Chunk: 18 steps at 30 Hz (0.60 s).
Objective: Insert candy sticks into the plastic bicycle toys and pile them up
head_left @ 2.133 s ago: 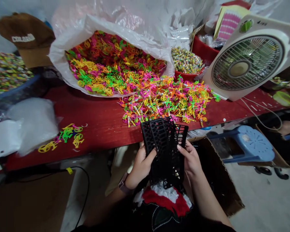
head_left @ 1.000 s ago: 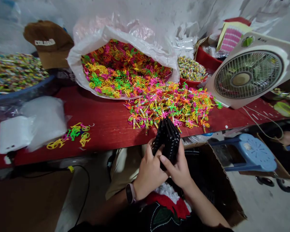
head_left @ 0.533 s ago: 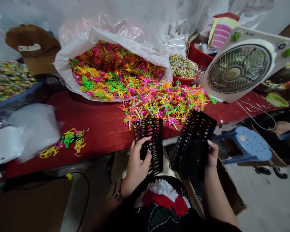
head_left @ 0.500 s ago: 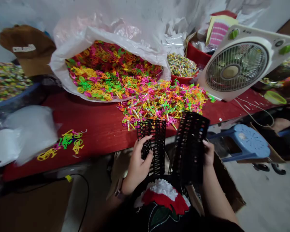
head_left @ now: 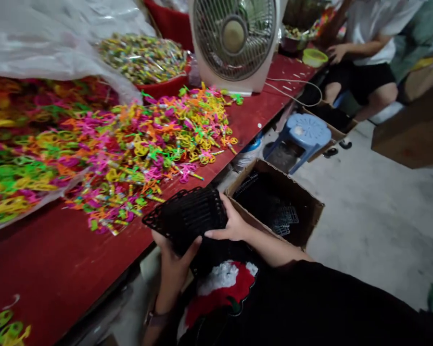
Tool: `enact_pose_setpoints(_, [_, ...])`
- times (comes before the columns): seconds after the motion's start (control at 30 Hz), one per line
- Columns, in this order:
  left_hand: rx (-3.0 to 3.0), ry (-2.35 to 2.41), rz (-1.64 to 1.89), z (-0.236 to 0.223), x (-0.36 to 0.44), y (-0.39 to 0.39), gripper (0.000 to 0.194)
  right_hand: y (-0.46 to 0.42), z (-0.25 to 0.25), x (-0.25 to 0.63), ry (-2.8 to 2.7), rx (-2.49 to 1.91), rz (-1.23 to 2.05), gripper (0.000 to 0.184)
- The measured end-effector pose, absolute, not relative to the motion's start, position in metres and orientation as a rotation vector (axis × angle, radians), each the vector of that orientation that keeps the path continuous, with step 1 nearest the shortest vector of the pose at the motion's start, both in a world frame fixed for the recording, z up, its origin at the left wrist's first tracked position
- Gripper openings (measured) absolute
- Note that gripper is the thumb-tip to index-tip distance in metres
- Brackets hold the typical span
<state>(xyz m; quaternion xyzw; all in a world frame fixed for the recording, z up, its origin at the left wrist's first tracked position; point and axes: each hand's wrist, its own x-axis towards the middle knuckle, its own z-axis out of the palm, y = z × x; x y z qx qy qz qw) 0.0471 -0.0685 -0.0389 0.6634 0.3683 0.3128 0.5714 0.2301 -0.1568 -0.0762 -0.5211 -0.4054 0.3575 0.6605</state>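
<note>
A stack of black perforated plastic trays [head_left: 185, 218] lies nearly flat at the red table's front edge [head_left: 104, 283], gripped by both my hands. My left hand [head_left: 173, 262] is closed on the stack from below, thumb up against it. My right hand [head_left: 231, 223] clasps its right end, fingers curled over the top. Right of the stack, an open cardboard box [head_left: 312, 204] on the floor holds more black trays [head_left: 274, 206]. A heap of neon plastic pieces [head_left: 144, 149] spreads over the table just beyond the stack.
A white plastic bag [head_left: 39, 53] of neon pieces fills the left. A red tub of wrapped sweets [head_left: 144, 57] and a white fan [head_left: 236, 41] stand behind. A blue stool [head_left: 306, 132] sits past the box. Another person [head_left: 368, 48] sits at the far right.
The two trays held apart half a second ago are together again in one stack, now tipped flat. The view has swung right, showing the box and the seated person.
</note>
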Motion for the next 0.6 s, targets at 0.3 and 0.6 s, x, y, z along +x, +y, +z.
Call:
enact_pose_setpoints(0.3, [1.631, 0.910, 0.584, -0.049, 0.095, -0.080, 0.116, -0.176, -0.127, 0.256, -0.967, -1.093, 0.915, 0.131])
enact_pose_setpoints(0.6, [1.393, 1.084, 0.504, -0.058, 0.095, -0.080, 0.082, -0.235, -0.194, 0.379, 0.268, -1.929, 0.595, 0.059])
